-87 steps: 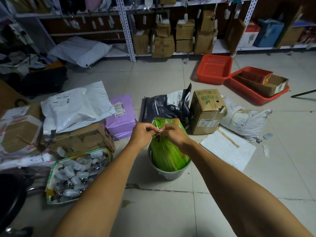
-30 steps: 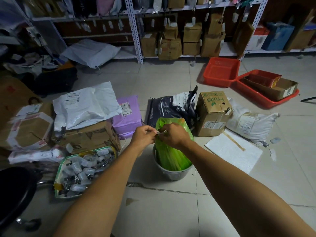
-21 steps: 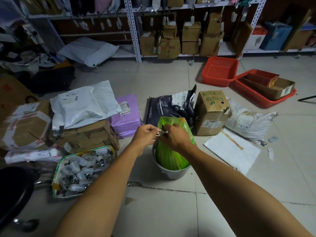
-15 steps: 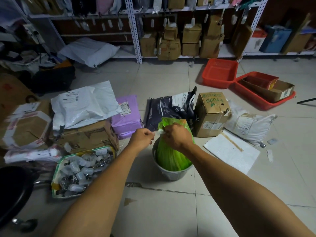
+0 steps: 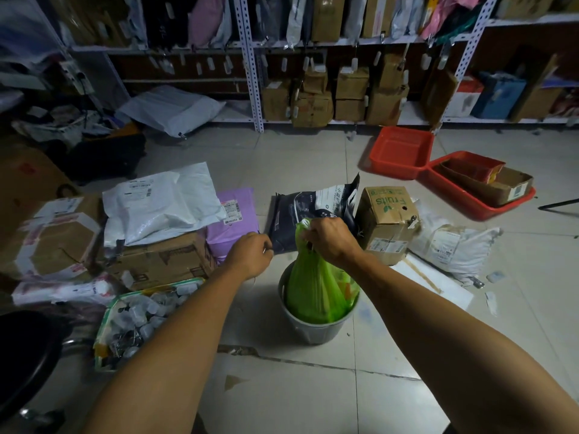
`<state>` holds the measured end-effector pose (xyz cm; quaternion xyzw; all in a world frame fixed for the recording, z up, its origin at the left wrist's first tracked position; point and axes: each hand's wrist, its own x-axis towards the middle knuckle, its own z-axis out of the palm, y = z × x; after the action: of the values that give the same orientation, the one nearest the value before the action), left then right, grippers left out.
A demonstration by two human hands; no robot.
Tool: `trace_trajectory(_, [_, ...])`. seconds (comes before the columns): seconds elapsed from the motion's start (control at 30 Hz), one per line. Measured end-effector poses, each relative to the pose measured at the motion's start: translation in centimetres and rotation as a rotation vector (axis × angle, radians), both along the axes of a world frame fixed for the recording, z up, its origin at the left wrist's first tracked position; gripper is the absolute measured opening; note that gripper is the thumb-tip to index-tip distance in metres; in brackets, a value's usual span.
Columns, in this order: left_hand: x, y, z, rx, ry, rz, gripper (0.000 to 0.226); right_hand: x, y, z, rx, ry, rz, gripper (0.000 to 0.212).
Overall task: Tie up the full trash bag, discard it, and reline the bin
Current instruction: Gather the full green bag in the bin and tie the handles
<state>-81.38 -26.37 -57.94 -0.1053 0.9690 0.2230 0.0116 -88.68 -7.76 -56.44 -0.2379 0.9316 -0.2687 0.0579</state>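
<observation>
So the two hands aren't bunched together at the top of the bag anymore. Half a second ago both were pinching at the neck of the bright green plastic trash bag [image 5: 316, 286], and now the left hand [image 5: 250, 256] has pulled off to the side, well apart from the bag, fingers curled in. Can't tell if it's got a bit of tie or handle pinched in there or nothing at all, too small to see. The right hand [image 5: 329, 241] is fisted around the gathered top of the bag, with a little green tuft sticking out above the knuckles, and the plastic below looks pulled taut. The bag itself is still sitting down in the round grey plastic bin [image 5: 313, 330] on the tiled floor [image 5: 282, 399], right in front of the dark mailer pouch [image 5: 300, 208] and the brown cardboard "Fruits" box [image 5: 388, 220]. My read: the knot is either done or just got cinched, and the next bit is hoisting the bag out one-handed. Nothing discarded yet, no fresh liner in sight.
</observation>
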Motion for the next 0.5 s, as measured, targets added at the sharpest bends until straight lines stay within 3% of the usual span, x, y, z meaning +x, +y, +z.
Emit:
trace_trajectory(0.27, [-0.3, 0.4, 5.7, -0.063, -0.046, -0.038, 0.024, -0.2, 1.4, 6.9, -0.021, 0.029, 0.009, 0.031])
trace_trajectory(0.5, [0.3, 1.1, 17.8, -0.117, -0.125, -0.052, 0.022, -0.5, 3.2, 21.2, -0.073, -0.053, -0.031, 0.037])
